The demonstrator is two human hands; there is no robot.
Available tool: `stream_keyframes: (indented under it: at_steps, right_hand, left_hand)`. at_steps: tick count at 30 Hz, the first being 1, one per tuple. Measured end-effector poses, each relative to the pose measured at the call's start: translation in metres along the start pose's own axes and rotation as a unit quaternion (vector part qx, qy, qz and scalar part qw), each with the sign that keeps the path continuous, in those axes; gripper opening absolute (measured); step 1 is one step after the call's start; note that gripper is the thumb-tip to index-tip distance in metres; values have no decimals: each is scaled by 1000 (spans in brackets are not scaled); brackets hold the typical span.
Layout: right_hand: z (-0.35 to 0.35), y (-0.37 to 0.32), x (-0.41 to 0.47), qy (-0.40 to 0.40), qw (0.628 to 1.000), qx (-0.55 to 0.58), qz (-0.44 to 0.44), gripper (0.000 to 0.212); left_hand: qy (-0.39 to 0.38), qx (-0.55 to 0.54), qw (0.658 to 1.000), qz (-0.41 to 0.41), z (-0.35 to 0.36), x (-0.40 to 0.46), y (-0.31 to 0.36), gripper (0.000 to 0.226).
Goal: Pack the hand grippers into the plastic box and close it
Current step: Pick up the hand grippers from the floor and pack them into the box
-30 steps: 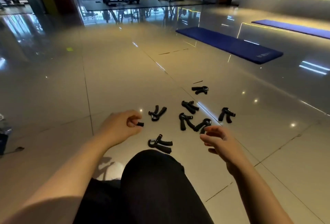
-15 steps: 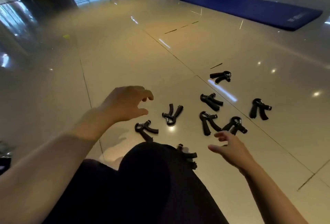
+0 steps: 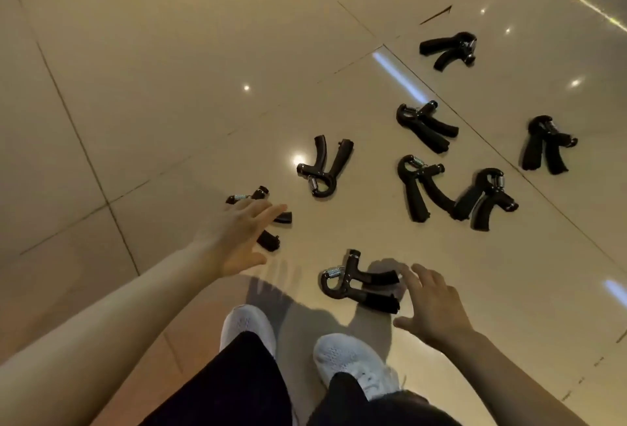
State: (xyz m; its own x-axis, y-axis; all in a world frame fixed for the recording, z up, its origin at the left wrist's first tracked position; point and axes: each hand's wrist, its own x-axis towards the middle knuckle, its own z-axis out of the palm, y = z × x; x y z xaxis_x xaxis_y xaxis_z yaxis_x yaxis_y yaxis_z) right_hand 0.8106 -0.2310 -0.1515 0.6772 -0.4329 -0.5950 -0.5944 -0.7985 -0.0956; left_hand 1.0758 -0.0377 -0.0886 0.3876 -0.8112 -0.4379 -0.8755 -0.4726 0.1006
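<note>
Both hands (image 3: 237, 239) have dropped toward grippers (image 3: 359, 284) beside shoes (image 3: 353, 363).

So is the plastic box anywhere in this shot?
No, only hand grippers scattered on the tiled floor, both hands and the person's white shoes show.

Glossy tiled floor (image 3: 169, 69) carries seven black hand grippers (image 3: 322, 167).

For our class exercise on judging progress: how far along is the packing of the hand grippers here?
Done: nothing; eight hand grippers lie on the tiled floor, and no plastic box is in view. In hand: the open left hand reaches over the leftmost gripper, and the open right hand reaches beside the nearest gripper; neither is gripped. Left: collecting all, boxing them, closing the box.
</note>
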Motion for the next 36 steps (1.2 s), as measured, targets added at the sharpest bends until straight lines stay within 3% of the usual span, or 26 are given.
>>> stream_keyframes:
  at_steps: [5,13,21,26,31,36]
  right_hand:
    - [39,0,26,18,993,-102,-61,108]
    - [41,-4,48,41,990,-111,-76,78]
    - [35,13,43,37,989,-139,-35,74]
    - [18,26,14,101,990,-95,-16,74]
    - [-8,38,-20,134,989,-28,50,71]
    - [-30,58,-72,154,981,28,115,66]
  left_hand:
    - [7,0,1000,-6,50,32,-23,86]
    - [42,54,994,90,96,65,-61,93]
    - [45,49,983,171,98,92,-53,90]
    - [65,0,980,190,85,83,-16,79]
    - [123,-151,967,164,43,66,45,87]
    - [177,-217,944,176,-22,41,119,87]
